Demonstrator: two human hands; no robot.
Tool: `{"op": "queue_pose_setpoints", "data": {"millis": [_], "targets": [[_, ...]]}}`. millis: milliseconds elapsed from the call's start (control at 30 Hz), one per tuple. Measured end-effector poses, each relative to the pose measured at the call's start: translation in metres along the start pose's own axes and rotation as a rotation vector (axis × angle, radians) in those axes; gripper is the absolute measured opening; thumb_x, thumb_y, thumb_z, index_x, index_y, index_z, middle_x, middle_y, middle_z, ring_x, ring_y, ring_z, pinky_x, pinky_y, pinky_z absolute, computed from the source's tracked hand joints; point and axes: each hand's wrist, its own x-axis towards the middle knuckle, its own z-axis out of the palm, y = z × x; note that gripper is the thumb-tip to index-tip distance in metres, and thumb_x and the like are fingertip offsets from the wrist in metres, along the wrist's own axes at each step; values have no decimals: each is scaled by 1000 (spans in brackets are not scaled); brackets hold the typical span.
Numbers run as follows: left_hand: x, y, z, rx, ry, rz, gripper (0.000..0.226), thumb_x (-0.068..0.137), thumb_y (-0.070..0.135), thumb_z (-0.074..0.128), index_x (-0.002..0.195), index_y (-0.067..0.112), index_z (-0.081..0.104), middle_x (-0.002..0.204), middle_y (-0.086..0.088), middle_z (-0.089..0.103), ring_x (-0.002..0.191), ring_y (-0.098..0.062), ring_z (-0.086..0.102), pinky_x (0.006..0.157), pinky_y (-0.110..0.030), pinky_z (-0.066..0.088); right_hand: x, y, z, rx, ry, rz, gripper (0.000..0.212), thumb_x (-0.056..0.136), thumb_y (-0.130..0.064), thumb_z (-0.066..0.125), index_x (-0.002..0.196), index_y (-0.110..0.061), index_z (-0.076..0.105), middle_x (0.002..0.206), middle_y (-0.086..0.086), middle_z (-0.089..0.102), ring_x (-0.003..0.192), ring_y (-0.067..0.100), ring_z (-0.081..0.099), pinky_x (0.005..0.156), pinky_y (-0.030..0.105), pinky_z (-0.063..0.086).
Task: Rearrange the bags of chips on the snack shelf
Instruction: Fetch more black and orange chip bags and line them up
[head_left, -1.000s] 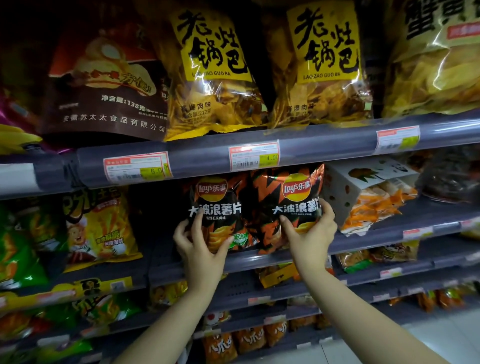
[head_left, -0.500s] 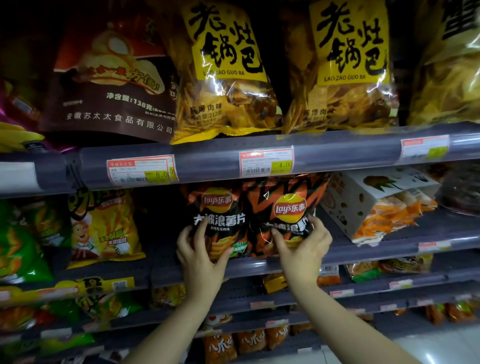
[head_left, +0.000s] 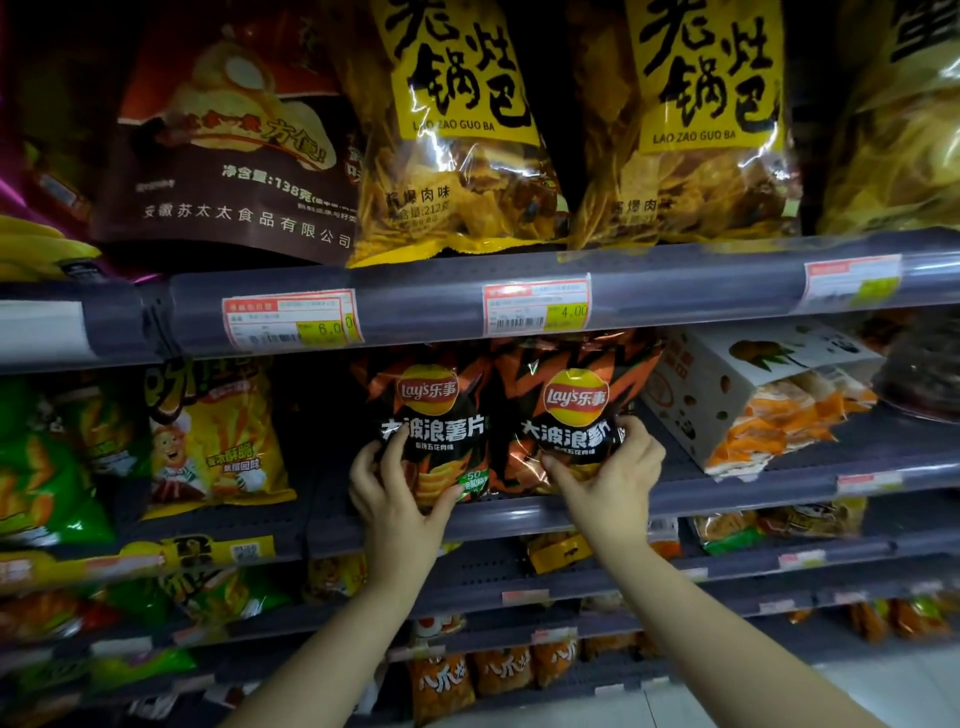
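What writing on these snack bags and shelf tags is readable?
"Lay's" on the left black-and-orange chip bag and the right black-and-orange chip bag.
"LAO ZAO GUO BA" on the left clear yellow-labelled bag and its twin.
"138" on the brown bag.
"4.00" on the middle price tag.
Other tags: too blurred.

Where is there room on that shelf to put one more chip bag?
Bare shelf shows between the yellow bag and the left Lay's bag. Right of the other Lay's bag it's crowded: the white box sits close, leaving only a front strip.
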Motion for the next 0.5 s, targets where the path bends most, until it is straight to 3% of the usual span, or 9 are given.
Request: {"op": "queue_pose_setpoints", "data": {"millis": [133,233,333,433,500], "targets": [[-6,-7,-3,52,-56,61,85,69,40,76,138,28,28,137,-7,24,128,-34,31,94,-54,48,-5,14,-5,-45,-58,-57,95,61,-39,85,133,-1,35,128,23,38,122,35,33,102,46,34],[-2,-6,-9,10,-96,42,91,66,44,77,138,30,23,139,-6,23,130,-32,30,98,-47,45,-2,12,-11,-11,-123,-64,95,61,-41,85,133,-5,34,129,20,38,123,33,33,104,46,35],[4,-3,-20,-172,-103,5,97,66,48,73,142,24,17,142,-6,20,130,-23,32,104,-37,36,-3,9,-27,68,-160,-83,104,60,-49,82,139,-6,29,136,17,35,128,28,30,105,34,30],[18,-6,-38,-317,-49,-176,90,73,39,71,143,22,18,145,-5,22,126,-14,35,99,-32,36,-3,5,-46,222,-116,-68,107,64,-49,77,146,-11,20,147,8,28,136,18,27,111,32,25],[36,-13,-46,-410,-96,-325,73,81,47,59,142,22,27,145,-2,30,127,-15,39,100,-31,35,7,0,-55,360,-119,-5,92,76,-45,73,147,-17,22,150,-1,29,136,12,29,111,30,25]]}}
